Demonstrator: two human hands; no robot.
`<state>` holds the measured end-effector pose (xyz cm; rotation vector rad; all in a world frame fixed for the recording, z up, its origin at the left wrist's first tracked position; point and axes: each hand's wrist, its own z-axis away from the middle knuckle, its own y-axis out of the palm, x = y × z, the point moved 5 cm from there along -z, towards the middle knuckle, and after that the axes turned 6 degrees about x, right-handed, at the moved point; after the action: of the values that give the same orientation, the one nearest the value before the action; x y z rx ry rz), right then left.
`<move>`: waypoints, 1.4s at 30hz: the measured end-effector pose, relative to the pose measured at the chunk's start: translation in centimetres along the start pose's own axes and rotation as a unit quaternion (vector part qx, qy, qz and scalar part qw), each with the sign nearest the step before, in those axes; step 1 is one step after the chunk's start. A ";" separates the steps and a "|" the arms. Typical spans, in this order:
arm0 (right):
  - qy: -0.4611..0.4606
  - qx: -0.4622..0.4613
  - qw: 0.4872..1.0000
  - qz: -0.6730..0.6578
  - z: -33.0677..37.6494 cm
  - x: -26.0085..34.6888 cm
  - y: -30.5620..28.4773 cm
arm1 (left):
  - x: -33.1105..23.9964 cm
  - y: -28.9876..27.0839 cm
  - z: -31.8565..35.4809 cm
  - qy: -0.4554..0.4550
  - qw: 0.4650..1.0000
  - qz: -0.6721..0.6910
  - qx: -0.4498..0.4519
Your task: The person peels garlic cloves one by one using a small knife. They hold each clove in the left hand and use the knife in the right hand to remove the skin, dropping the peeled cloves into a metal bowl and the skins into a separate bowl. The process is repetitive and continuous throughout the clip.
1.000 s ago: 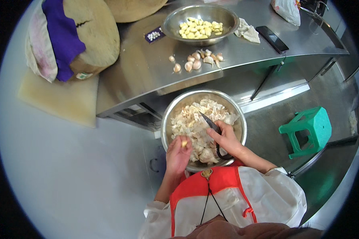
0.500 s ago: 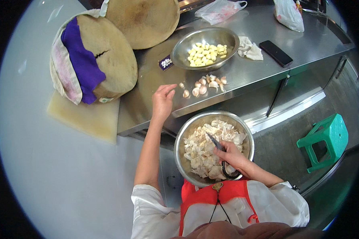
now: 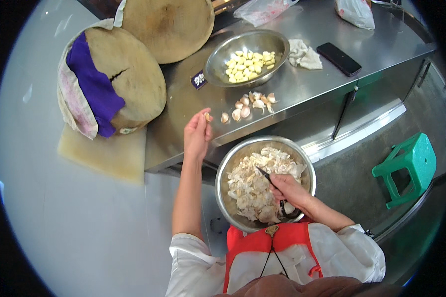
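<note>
The left hand pinches a garlic clove, mostly hidden by the fingertips, at the worktop's near edge, beside loose unpeeled cloves. Below that edge, the right hand curls round half-covered black scissors over a bowl of skins.

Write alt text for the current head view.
A person's left hand pinches a small garlic clove near the edge of the steel counter, while the right hand holds black-handled scissors over a metal bowl of garlic skins. On the counter: unpeeled cloves, another bowl of peeled cloves, a phone.
</note>
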<state>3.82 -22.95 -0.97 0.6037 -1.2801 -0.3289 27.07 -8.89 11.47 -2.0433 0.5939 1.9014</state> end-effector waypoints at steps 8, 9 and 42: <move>-0.073 -0.105 0.952 0.278 0.6 3.2 1.4 | 7.0 5.9 13.9 -0.106 0.946 0.281 0.124; -0.080 -0.107 0.946 0.295 0.5 3.2 1.6 | 8.4 5.9 14.7 -0.112 0.941 0.297 0.121; -0.193 0.005 0.807 0.558 -1.1 2.6 6.6 | 12.9 6.5 20.0 -0.076 0.912 0.390 0.100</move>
<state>4.89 -18.82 4.85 -0.3023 -1.8075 0.5755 7.00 -6.36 -2.69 -1.6175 1.6720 2.2278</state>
